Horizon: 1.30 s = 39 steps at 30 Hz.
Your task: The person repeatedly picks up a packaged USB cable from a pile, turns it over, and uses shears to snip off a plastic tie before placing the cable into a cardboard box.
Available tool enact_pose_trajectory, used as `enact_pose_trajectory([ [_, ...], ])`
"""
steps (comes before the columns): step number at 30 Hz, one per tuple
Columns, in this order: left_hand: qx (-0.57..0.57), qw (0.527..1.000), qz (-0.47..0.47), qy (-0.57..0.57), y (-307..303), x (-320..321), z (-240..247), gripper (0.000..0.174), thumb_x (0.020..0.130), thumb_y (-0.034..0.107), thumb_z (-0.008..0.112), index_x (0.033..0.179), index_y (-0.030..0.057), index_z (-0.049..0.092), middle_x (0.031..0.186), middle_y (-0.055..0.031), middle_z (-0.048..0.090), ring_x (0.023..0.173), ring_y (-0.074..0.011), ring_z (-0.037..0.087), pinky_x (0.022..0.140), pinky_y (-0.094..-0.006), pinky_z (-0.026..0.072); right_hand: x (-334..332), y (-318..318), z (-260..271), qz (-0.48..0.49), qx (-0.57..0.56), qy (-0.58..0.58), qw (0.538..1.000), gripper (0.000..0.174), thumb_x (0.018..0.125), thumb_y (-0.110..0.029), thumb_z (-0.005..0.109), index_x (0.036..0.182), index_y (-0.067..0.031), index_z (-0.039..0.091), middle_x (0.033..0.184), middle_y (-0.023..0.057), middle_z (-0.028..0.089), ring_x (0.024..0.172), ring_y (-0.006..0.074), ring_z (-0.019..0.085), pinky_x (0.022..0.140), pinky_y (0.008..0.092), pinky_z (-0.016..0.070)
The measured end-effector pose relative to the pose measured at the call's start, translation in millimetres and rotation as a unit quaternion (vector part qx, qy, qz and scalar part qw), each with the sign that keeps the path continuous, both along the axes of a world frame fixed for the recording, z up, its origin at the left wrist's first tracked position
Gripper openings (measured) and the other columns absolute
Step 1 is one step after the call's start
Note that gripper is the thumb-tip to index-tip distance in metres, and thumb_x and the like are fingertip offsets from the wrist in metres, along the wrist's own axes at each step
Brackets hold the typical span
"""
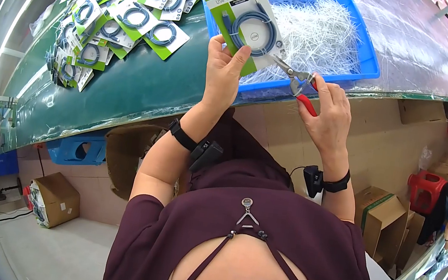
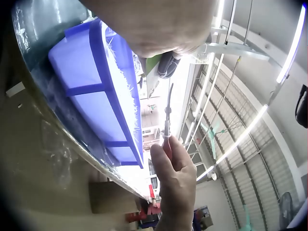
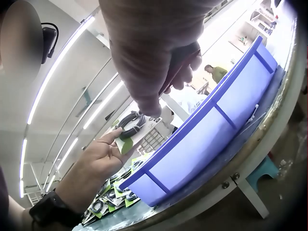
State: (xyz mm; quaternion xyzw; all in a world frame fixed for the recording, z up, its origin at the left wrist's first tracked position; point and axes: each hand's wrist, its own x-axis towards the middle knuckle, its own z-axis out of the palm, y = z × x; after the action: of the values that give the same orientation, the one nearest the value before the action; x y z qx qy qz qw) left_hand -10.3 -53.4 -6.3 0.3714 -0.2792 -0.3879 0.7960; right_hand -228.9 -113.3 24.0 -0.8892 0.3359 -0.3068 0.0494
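Note:
My left hand (image 1: 222,79) holds a carded USB-C cable (image 1: 258,27) by its lower edge, thumb across the front of the white and green card. The blue-grey cable lies coiled on the card. In my right hand (image 1: 330,115) is a pair of small snips (image 1: 296,75) with red handles, the metal blades pointing toward the card's lower right edge. The blade tips are right at that edge. Behind both hands stands a blue bin (image 1: 370,60) full of thin white plastic strips (image 1: 325,31). The right wrist view shows the left hand (image 3: 98,161) gripping the card beside the bin.
Many more carded cables (image 1: 134,14) are heaped on the green table (image 1: 146,83) at the left. Under and around the table are cardboard boxes (image 1: 58,200) and a red stool (image 1: 426,191). Farther off, another person (image 3: 216,73) shows past the bin.

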Motion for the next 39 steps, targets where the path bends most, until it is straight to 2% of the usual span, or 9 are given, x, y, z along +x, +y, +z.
enact_pose_trajectory([
  [9,-0.026,0.983,0.071,-0.17,3,-13,1,0.039,0.094,0.003,0.059,0.123,0.0036,0.033,0.114,-0.0109,0.055,0.101,-0.0137,0.057,0.087,-0.0279,0.0489,8,1,1,-0.004,-0.002,0.003,1.0,0.057,0.07,-0.014,0.077,0.123,-0.0072,0.058,0.095,0.0062,0.059,0.089,0.024,0.058,0.082,0.0365,0.0468],
  [16,0.068,0.931,0.152,-0.324,10,-23,-5,0.041,0.09,0.004,0.063,0.125,-0.0018,0.043,0.105,-0.0071,0.057,0.083,-0.0095,0.052,0.069,-0.0238,0.0451,8,5,-2,-0.017,-0.01,0.023,1.0,0.057,0.07,-0.014,0.077,0.123,-0.007,0.058,0.094,0.0065,0.059,0.088,0.0243,0.058,0.081,0.0369,0.0466],
  [20,0.035,0.908,0.197,-0.368,14,-27,-16,0.039,0.09,0.005,0.064,0.124,-0.0035,0.046,0.103,-0.0077,0.058,0.075,-0.0091,0.047,0.062,-0.0242,0.0413,6,5,5,0.002,0.006,0.037,0.999,0.057,0.07,-0.013,0.076,0.123,-0.0064,0.058,0.094,0.0073,0.058,0.088,0.0252,0.058,0.079,0.0372,0.0468],
  [25,0.085,0.913,0.14,-0.375,21,-22,-20,0.041,0.091,0.004,0.062,0.126,-0.0029,0.043,0.111,-0.0074,0.057,0.085,-0.0102,0.052,0.071,-0.024,0.0449,-3,-4,9,0.036,0.057,0.052,0.996,0.052,0.072,-0.01,0.074,0.121,-0.005,0.059,0.093,0.0085,0.058,0.084,0.0249,0.059,0.075,0.0351,0.0488],
  [27,-0.016,0.946,0.143,-0.289,10,-19,-15,0.043,0.092,0.003,0.059,0.13,0.0001,0.039,0.119,-0.0068,0.054,0.097,-0.0113,0.054,0.08,-0.025,0.0462,-2,-8,7,0.043,0.076,0.053,0.995,0.049,0.073,-0.009,0.074,0.12,-0.0046,0.059,0.093,0.0087,0.059,0.083,0.0241,0.06,0.074,0.034,0.0495],
  [30,-0.06,0.978,0.107,-0.17,9,-23,1,0.044,0.094,0.001,0.055,0.133,0.0034,0.035,0.126,-0.0062,0.051,0.108,-0.0128,0.053,0.088,-0.0268,0.0464,5,-10,-3,0.104,0.242,-0.174,0.949,0.046,0.075,-0.006,0.072,0.118,-0.0022,0.057,0.094,0.009,0.062,0.08,0.0192,0.06,0.075,0.0306,0.0505],
  [32,-0.046,0.999,0.025,-0.016,10,-29,7,0.046,0.095,0.0,0.052,0.136,0.0071,0.032,0.131,-0.0057,0.048,0.118,-0.0146,0.051,0.096,-0.0292,0.0454,20,-9,-3,0.095,0.233,-0.205,0.946,0.046,0.076,-0.005,0.072,0.118,-0.0016,0.056,0.094,0.0093,0.062,0.08,0.0179,0.06,0.075,0.03,0.0505],
  [34,-0.043,0.999,0.01,-0.002,11,-33,5,0.046,0.096,0.0,0.051,0.136,0.0083,0.032,0.131,-0.0058,0.048,0.118,-0.0147,0.051,0.096,-0.0296,0.0459,38,-7,-2,0.071,0.214,-0.27,0.936,0.046,0.076,-0.004,0.072,0.118,-0.0003,0.053,0.095,0.0098,0.063,0.08,0.0155,0.06,0.077,0.029,0.0505],
  [39,-0.055,0.998,-0.006,0.034,9,-45,6,0.047,0.097,0.0,0.049,0.138,0.0112,0.029,0.132,-0.0061,0.047,0.118,-0.0156,0.051,0.096,-0.0305,0.0474,67,-13,-16,0.082,0.135,-0.237,0.959,0.052,0.074,-0.004,0.075,0.119,0.0003,0.05,0.096,0.0116,0.063,0.084,0.017,0.062,0.078,0.0297,0.051],
])
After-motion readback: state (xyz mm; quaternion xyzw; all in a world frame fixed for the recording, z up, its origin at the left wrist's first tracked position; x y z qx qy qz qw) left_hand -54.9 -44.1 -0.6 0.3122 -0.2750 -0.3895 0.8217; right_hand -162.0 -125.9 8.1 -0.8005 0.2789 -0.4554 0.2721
